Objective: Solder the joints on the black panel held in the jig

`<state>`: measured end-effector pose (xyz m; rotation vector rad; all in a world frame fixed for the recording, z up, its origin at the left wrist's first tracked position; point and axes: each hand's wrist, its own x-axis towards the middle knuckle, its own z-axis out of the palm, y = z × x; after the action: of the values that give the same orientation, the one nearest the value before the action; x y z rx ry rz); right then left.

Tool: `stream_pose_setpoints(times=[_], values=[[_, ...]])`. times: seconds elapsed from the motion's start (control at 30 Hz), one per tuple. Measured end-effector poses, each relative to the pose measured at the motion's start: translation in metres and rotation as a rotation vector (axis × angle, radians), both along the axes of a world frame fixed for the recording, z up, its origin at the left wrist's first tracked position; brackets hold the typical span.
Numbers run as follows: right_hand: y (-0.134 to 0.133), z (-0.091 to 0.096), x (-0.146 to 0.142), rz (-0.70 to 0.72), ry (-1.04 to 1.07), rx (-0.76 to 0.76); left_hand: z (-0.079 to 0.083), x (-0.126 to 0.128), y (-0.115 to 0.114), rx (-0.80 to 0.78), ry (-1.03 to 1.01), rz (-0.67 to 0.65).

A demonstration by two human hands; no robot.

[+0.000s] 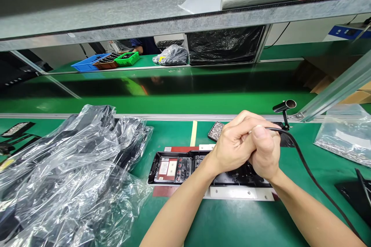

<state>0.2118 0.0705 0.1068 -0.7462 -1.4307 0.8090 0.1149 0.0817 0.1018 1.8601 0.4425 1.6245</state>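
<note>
Both of my hands are closed and pressed together above a long black plastic housing [157, 158]. My left hand [236, 142] has its fingers curled over those of the right; whatever lies inside its grip is hidden. A black cable [303, 154] comes out at the thumb of my right hand [265, 150], which is closed around its end, and runs down to the lower right. Beneath the hands, the housing lies open side up on a fixture with a pale metal strip [243, 193]. Its middle is covered by my hands and forearms.
Clear plastic bags with dark parts [84, 162] pile up at left. A small tray of screws [216, 130] sits behind the housing. A black tool holder [285, 106] stands near the rail. At right lies a bag of small metal parts [344, 139]. A metal shelf [145, 25] crosses above.
</note>
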Motion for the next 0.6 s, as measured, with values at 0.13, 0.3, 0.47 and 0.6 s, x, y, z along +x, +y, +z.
stream_pose_setpoints(times=[0.13,0.3,0.47,0.6], values=[[-0.0008,-0.0012,0.0001,0.016,-0.009,-0.018,-0.0007,-0.0005,-0.0002,-0.014,0.014,0.013],[-0.0008,-0.003,0.0006,0.031,0.013,-0.045,-0.0039,0.0002,0.0007,-0.025,0.023,0.012],[-0.0004,-0.0039,0.002,0.029,0.004,-0.052,-0.0061,0.0015,0.0015,-0.029,0.016,0.018],[-0.0006,-0.0031,0.0021,0.025,0.005,-0.047,-0.0056,0.0017,0.0015,-0.039,0.01,0.019]])
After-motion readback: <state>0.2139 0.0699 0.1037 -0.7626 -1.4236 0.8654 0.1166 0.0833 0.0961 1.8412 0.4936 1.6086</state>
